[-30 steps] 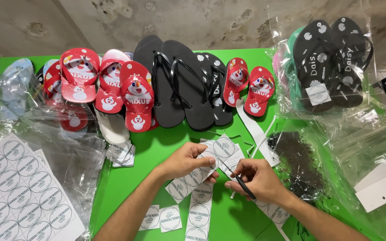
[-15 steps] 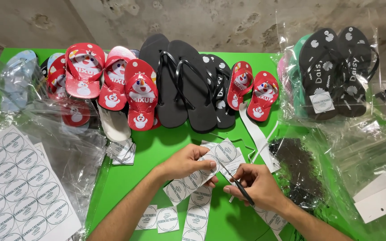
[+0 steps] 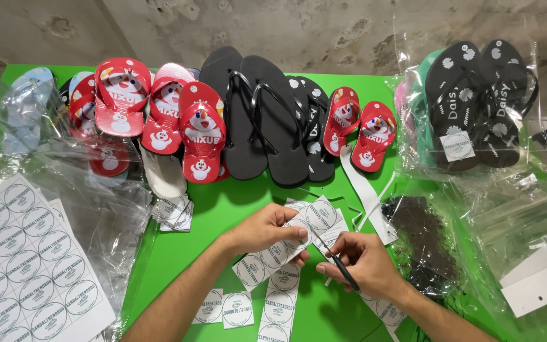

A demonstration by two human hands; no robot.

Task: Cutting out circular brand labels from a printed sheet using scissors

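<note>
Now, from the head view: the left hand (image 3: 267, 229) has its grip closed on a strip of round labels (image 3: 292, 244), pinching it flat near the middle of the green worktop (image 3: 223, 202). Just right of it, the right hand (image 3: 365, 265) grips black scissors (image 3: 337, 263), fingers curled shut round them, blades touching the strip. Cut label squares (image 3: 226, 308) lie near. Far off, red sandals (image 3: 201, 133) and black sandals (image 3: 267, 114) line the edge; a label sheet (image 3: 23, 259) sits left, clear bags (image 3: 514, 215) right.

Bare green table (image 3: 223, 209) ahead, flip-flops (image 3: 254, 114) behind, plastic bags (image 3: 508, 221) flanking
</note>
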